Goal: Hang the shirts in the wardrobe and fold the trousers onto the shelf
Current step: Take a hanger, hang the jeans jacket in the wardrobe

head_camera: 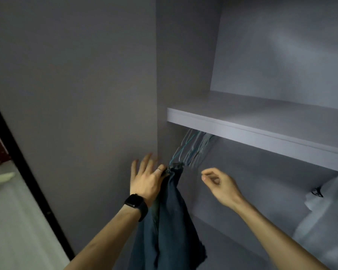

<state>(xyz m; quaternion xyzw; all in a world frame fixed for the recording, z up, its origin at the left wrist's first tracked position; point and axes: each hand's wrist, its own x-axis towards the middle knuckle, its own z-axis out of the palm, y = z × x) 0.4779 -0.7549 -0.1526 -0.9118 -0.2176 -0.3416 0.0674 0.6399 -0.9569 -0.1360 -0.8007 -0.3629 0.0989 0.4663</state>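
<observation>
A dark blue shirt [170,221] hangs from a teal hanger [173,159] under the wardrobe shelf [242,131]. My left hand [146,180], a black watch on its wrist, is at the shirt's collar. One ringed finger bends onto the fabric, the other fingers are spread, and the thumb is hidden behind the cloth. My right hand [220,184] hovers to the right of the shirt, apart from it, fingers loosely curled and holding nothing. A white garment with black marks [324,221] hangs at the far right.
Several bare wire hangers [196,148] are bunched on the rail just right of the shirt. The grey wardrobe side panel [86,94] stands close on the left. A black door frame [18,152] and pale floor lie further left.
</observation>
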